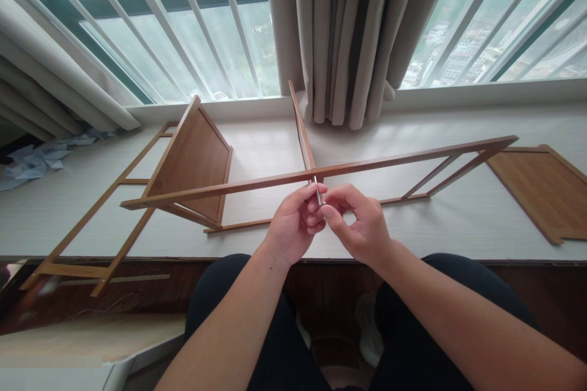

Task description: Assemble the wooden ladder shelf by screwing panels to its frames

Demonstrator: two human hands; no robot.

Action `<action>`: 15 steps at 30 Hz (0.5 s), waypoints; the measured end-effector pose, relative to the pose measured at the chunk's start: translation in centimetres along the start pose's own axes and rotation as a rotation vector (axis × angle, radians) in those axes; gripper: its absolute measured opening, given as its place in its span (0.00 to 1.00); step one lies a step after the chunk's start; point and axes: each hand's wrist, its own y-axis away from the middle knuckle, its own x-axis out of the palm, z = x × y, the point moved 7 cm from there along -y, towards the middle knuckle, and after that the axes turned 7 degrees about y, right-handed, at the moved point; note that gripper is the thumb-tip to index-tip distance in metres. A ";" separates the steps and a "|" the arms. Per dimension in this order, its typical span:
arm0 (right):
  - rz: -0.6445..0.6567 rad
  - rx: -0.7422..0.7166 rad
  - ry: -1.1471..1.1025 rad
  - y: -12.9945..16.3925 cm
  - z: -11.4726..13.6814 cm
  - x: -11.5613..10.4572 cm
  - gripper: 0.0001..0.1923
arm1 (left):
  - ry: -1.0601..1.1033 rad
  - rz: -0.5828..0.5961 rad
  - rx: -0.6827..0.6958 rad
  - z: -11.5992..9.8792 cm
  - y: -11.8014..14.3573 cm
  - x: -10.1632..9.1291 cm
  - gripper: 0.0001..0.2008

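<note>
A partly built wooden shelf frame (pixel 257 183) lies on its side on the white window ledge (pixel 458 220). A thin metal screw or key (pixel 318 190) stands at the joint where the long rail meets a middle panel (pixel 300 128). My left hand (pixel 293 223) and my right hand (pixel 358 220) meet just below that joint, fingertips of both pinched on the metal piece. A shelf panel (pixel 195 156) stands fixed in the frame at the left.
A loose wooden panel (pixel 545 189) lies flat at the right. A ladder-like side frame (pixel 96 226) slants off the ledge at the left. Grey curtains (pixel 348 30) hang behind. Crumpled wrapping (pixel 36 162) lies far left. My knees are below the ledge.
</note>
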 end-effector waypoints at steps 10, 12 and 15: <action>-0.148 -0.184 0.314 -0.2 1.3 -0.6 0.09 | 0.027 -0.003 -0.030 0.3 -0.2 -0.2 0.09; -0.149 -0.225 0.345 -0.3 1.7 -0.5 0.09 | 0.044 0.014 -0.049 0.4 -0.1 0.1 0.09; -0.142 -0.273 0.373 -0.5 2.2 -0.4 0.09 | 0.066 0.036 -0.072 0.5 0.0 0.5 0.09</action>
